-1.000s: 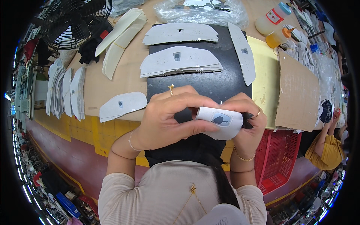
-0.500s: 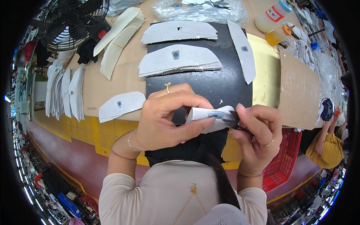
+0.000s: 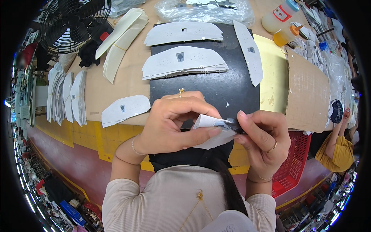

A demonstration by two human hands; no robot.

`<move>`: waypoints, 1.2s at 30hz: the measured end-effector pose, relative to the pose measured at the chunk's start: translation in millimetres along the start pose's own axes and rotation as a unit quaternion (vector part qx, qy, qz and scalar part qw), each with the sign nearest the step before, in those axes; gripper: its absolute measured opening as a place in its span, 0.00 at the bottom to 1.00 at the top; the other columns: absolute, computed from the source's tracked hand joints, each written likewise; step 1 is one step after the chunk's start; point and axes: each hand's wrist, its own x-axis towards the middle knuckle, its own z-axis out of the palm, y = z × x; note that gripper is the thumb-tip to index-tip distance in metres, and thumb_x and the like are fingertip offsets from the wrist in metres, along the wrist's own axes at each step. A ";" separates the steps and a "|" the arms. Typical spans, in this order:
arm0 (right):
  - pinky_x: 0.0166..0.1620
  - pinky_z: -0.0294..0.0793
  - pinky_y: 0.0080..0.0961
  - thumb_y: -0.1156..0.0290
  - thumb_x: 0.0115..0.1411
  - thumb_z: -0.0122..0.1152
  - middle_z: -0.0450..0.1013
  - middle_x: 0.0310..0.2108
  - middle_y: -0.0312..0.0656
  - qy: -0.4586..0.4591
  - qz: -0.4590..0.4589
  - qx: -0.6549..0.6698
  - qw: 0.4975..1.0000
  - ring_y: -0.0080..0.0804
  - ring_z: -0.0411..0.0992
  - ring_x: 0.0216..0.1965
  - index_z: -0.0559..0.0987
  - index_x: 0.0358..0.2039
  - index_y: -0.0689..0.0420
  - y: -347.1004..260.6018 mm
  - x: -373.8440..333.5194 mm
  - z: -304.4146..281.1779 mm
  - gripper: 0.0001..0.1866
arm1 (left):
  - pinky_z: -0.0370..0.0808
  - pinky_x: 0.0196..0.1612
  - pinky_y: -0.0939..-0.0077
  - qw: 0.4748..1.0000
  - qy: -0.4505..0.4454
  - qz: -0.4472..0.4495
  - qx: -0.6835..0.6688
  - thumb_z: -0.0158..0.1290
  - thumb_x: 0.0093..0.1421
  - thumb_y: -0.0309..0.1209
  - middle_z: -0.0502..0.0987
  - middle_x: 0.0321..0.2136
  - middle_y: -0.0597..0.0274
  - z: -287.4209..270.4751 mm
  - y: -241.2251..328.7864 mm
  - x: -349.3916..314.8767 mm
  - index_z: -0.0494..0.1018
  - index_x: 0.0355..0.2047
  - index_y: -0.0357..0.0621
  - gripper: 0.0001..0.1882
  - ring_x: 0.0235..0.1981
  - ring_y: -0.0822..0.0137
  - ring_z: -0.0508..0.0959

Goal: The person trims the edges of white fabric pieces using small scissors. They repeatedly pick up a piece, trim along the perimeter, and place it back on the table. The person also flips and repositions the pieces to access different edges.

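Observation:
My left hand (image 3: 174, 120) is closed on a white fabric piece (image 3: 210, 143) with a grey patch, folded over between thumb and fingers. My right hand (image 3: 266, 141) pinches a small dark tool (image 3: 236, 125) that looks like thread snips. Its tip touches the folded piece beside the grey patch; most of its body is hidden by my fingers. Left of my hands lies a single white curved piece (image 3: 127, 110) with a grey patch. Beyond them, a stack of similar pieces (image 3: 183, 63) rests on the black mat (image 3: 239, 100), with another stack (image 3: 183, 34) behind it.
One more stack (image 3: 247, 54) lies along the mat's right side. A black fan (image 3: 75, 25) stands far left, near bundled cream pieces (image 3: 119, 46). Two bottles, one clear (image 3: 278, 17) and one yellow (image 3: 286, 36), stand far right. Cardboard (image 3: 307, 91) covers the right; a red basket (image 3: 291, 166) sits below.
The tool's tip has moved left onto the grey patch area, and the folded piece has tilted, showing more of its lower part. Both hands keep their hold.

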 end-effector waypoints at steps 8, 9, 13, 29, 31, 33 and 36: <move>0.31 0.76 0.21 0.75 0.41 0.76 0.74 0.34 0.34 0.007 -0.003 -0.007 1.000 0.26 0.74 0.32 0.86 0.45 0.49 -1.1 -1.6 -1.3 0.25 | 0.68 0.32 0.81 0.998 -0.034 0.005 0.045 0.65 0.44 0.13 0.78 0.29 0.59 -5.0 -1.3 1.2 0.81 0.35 0.36 0.16 0.30 0.72 0.75; 0.31 0.76 0.21 0.75 0.41 0.76 0.74 0.34 0.34 0.006 -0.002 -0.006 1.000 0.26 0.74 0.32 0.86 0.45 0.49 -1.0 -1.0 -0.9 0.25 | 0.69 0.32 0.81 0.998 -0.034 0.013 0.043 0.65 0.44 0.13 0.79 0.29 0.59 -6.0 -3.3 1.2 0.81 0.35 0.36 0.16 0.30 0.72 0.76; 0.31 0.76 0.21 0.76 0.42 0.75 0.74 0.34 0.34 0.006 -0.010 -0.003 1.000 0.25 0.75 0.31 0.86 0.44 0.50 -1.2 -0.5 -2.5 0.24 | 0.70 0.32 0.80 0.997 -0.037 0.053 0.033 0.65 0.44 0.13 0.79 0.30 0.57 -4.8 -4.8 3.3 0.81 0.35 0.35 0.16 0.29 0.71 0.76; 0.29 0.74 0.19 0.78 0.42 0.76 0.73 0.33 0.34 0.006 -0.008 0.010 1.000 0.24 0.73 0.30 0.86 0.43 0.51 -2.1 0.6 -4.9 0.23 | 0.70 0.31 0.81 0.996 -0.051 0.044 0.067 0.65 0.43 0.14 0.80 0.29 0.58 -9.8 0.7 4.0 0.82 0.34 0.36 0.16 0.28 0.72 0.77; 0.29 0.75 0.20 0.78 0.42 0.76 0.73 0.33 0.34 0.009 -0.016 -0.004 1.000 0.24 0.74 0.29 0.86 0.43 0.50 -2.3 1.1 -4.4 0.23 | 0.70 0.30 0.81 0.995 -0.046 0.052 0.066 0.65 0.43 0.14 0.80 0.29 0.58 -9.2 -0.3 4.2 0.82 0.35 0.36 0.16 0.28 0.72 0.77; 0.29 0.76 0.20 0.77 0.42 0.76 0.74 0.33 0.33 0.012 -0.025 -0.021 0.999 0.24 0.74 0.29 0.86 0.43 0.50 -2.5 1.4 -4.0 0.23 | 0.71 0.30 0.81 0.994 -0.049 0.060 0.074 0.65 0.43 0.14 0.80 0.29 0.58 -9.9 -1.5 4.3 0.82 0.35 0.36 0.16 0.28 0.72 0.77; 0.28 0.77 0.20 0.77 0.42 0.76 0.74 0.32 0.33 0.015 -0.034 -0.034 0.999 0.24 0.75 0.28 0.86 0.42 0.50 -1.9 0.8 -4.3 0.23 | 0.71 0.30 0.81 0.993 -0.056 0.061 0.080 0.65 0.43 0.13 0.80 0.29 0.57 -10.4 -0.8 4.9 0.82 0.35 0.35 0.16 0.28 0.71 0.77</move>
